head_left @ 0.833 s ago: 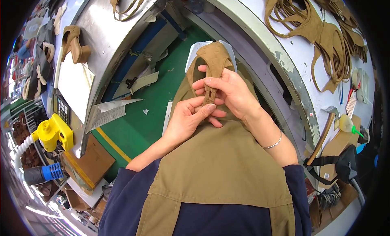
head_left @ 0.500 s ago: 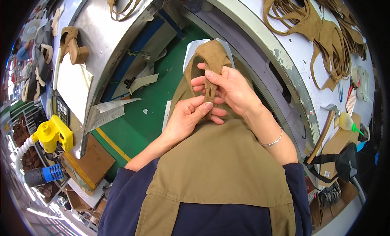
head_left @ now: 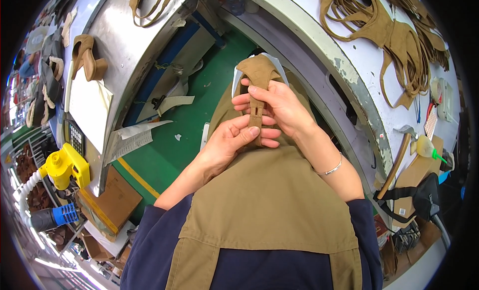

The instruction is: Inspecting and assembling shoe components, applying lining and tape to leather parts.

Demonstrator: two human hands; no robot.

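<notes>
A tan suede shoe upper (head_left: 257, 75) sits over a pale form in front of my lap. My right hand (head_left: 279, 105) grips its narrow strap from the right, with the thumb laid across the front. My left hand (head_left: 230, 143) pinches the lower end of the same strap from the left. Both hands touch each other over my tan apron (head_left: 269, 200).
A pile of tan cut-out uppers (head_left: 394, 30) lies on the white bench at the right, with a hammer (head_left: 396, 160) and a glue bottle (head_left: 426, 147) near its edge. At the left are a metal bench (head_left: 129, 55), a yellow tool (head_left: 65, 165) and cardboard boxes (head_left: 112, 200).
My left hand has slid up so its thumb now presses the strap's lower end. My right hand has kept its hold on the upper.
</notes>
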